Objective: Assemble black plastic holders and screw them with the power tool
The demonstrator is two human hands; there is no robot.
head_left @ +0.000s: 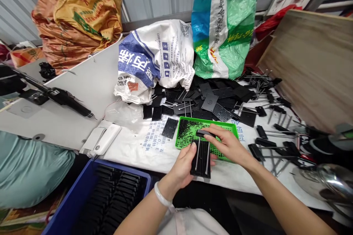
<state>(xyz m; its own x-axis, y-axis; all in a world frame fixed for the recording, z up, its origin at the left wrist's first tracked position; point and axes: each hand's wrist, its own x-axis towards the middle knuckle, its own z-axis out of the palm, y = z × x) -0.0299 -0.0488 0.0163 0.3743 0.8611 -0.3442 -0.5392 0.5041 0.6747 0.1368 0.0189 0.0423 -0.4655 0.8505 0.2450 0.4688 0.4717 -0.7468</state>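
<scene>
My left hand (182, 165) is closed around a black ribbed plate (200, 170), thumb on its left edge and fingertips showing at the right. My right hand (224, 141) pinches a small black bar with two metal rods (203, 132). Its rods point down toward me and lie over the plate's ribs; I cannot tell whether they are fastened to it. Just behind both hands is a green tray (234, 130) with many tiny black pieces (187, 128), too small to make out. A loose black plate (169, 127) lies left of the tray.
Black plates (211, 102) are heaped behind the tray; several bars with rods (264, 142) lie at right near a metal kettle (325, 183). A blue bin (147, 183) of black parts stands below left. An electric screwdriver (66, 99) and a white device (107, 139) are left. Sacks (176, 55) stand behind.
</scene>
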